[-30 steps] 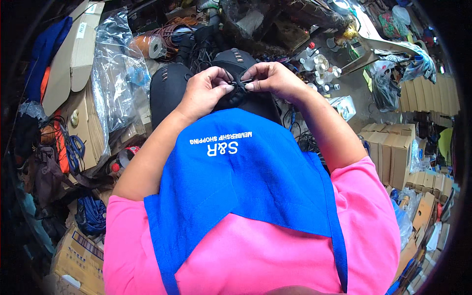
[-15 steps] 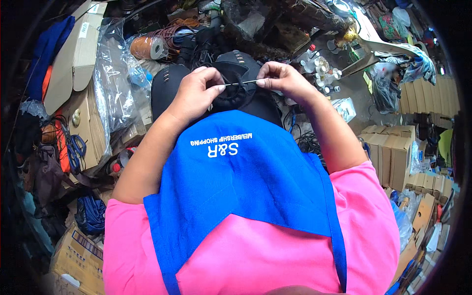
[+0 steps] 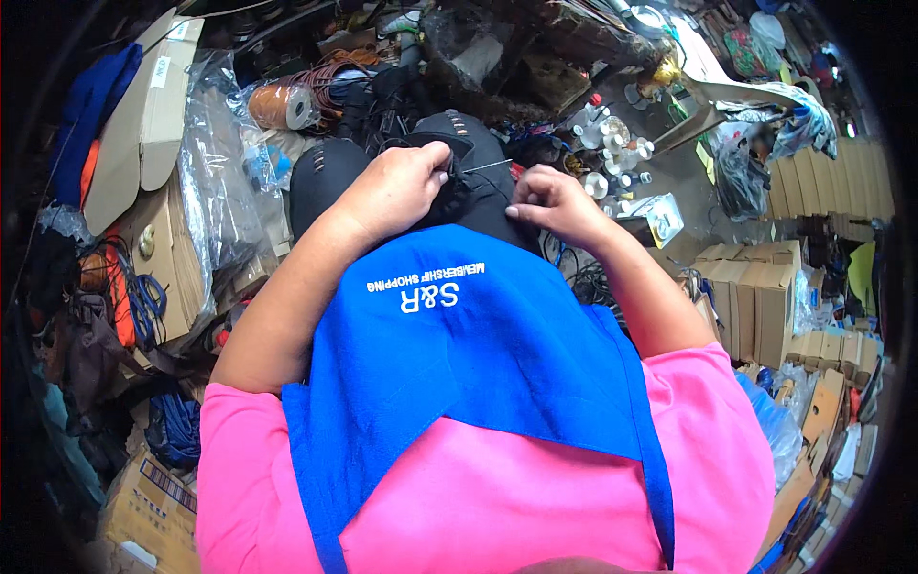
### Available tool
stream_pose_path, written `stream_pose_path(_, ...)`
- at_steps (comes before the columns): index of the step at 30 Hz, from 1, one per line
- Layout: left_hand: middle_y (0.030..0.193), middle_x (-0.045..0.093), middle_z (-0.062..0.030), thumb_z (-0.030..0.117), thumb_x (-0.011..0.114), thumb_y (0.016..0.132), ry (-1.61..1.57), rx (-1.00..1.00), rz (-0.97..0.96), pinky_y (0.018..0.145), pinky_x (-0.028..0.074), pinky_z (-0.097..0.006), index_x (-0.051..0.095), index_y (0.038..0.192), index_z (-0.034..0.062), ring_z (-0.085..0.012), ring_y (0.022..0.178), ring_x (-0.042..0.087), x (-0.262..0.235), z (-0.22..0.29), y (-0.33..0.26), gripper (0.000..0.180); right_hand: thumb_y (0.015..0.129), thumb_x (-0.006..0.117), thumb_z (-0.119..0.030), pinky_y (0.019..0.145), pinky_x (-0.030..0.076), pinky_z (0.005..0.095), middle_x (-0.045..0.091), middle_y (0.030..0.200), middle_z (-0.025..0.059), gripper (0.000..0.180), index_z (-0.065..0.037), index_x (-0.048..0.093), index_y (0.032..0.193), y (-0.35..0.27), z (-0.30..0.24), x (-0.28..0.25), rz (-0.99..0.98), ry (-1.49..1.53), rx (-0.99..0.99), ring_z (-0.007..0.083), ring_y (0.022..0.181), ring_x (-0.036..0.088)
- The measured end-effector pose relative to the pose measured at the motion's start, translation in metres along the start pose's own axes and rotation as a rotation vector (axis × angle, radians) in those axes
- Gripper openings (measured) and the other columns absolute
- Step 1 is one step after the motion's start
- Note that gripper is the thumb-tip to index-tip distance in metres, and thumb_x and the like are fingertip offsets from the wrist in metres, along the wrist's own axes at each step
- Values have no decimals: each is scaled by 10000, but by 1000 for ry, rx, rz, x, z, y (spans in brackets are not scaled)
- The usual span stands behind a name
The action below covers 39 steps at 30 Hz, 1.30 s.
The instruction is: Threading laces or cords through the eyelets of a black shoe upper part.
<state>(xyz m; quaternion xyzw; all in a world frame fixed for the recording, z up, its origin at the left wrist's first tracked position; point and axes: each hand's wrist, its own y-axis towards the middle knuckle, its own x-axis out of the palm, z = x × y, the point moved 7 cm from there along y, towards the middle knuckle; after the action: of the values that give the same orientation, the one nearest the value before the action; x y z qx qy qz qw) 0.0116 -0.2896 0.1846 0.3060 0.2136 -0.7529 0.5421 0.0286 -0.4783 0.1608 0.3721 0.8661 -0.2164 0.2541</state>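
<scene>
Closest to the camera, a bright pink short-sleeved shirt (image 3: 497,497) fills the lower frame, with a blue fabric apron (image 3: 478,354) bearing white print draped over the lap. Just past the apron's top edge sits a black rounded fabric piece with short pale stitch marks (image 3: 449,182), partly covered by both hands, resting at centre frame against the apron. Left hand (image 3: 397,187) lies on top of the black piece, fingers curled and pinched together at the fingertips on a thin pale needle or thread (image 3: 486,166) that runs straight from its fingertips toward the right; which of the two it is cannot be told at this size. Right hand (image 3: 550,201) rests on the right side of the black piece, fingers bent and pressing down on the fabric, thumb tucked; whether it grips the thin line's far end cannot be told. Hands are near each other, not touching. Left of the arms, crumpled clear plastic bags (image 3: 215,191) and flat tan cardboard pieces (image 3: 143,105) lie stacked. Beyond the left hand, a roll of orange-brown cord (image 3: 282,105) sits near a tangle of dark wires. Beyond the right hand, small white and clear bottles and caps (image 3: 612,153) are scattered on a grey surface, with a clear packet (image 3: 660,215) just beside them. Far right, rows of brown cardboard boxes (image 3: 765,297) are stacked; at far left, blue cloth (image 3: 91,96) hangs at the rim.
</scene>
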Motion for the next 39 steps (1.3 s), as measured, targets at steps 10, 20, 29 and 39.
stream_pose_path(10, 781, 567, -224, 97, 533, 846, 137, 185, -23, 666, 456, -445, 480, 891, 13, -406, 784, 570, 0, 10, 1, 109, 790, 659, -235, 790, 446, 419, 596, 972, 88, 177, -97, 634, 897, 60, -27, -64, 214, -623, -106, 301, 940, 579)
stream_pose_path(20, 787, 573, -201, 58, 522, 816, 112, 242, 21, 666, 445, -461, 477, 872, 18, -403, 792, 561, 1, -2, -8, 82, 732, 567, -134, 808, 389, 385, 609, 760, 41, 131, -126, 567, 863, 51, -88, 15, -164, -903, -417, 234, 862, 584)
stream_pose_path(29, 819, 597, -134, 32, 513, 810, 370, 120, 119, 731, 438, -379, 572, 933, 76, -274, 800, 595, -41, -61, -79, 142, 702, 617, -61, 788, 407, 367, 600, 740, 61, 229, -158, 581, 907, 37, -26, -17, -96, -820, -343, 236, 814, 590)
stream_pose_path(39, 851, 628, -100, 117, 584, 893, -1021, 265, 491, 805, 492, -312, 589, 927, 1, -215, 843, 633, -123, 19, -75, 121, 920, 556, -270, 814, 457, 349, 598, 984, 68, 222, -67, 538, 1006, 76, -62, -7, 88, 1131, -141, 173, 888, 580)
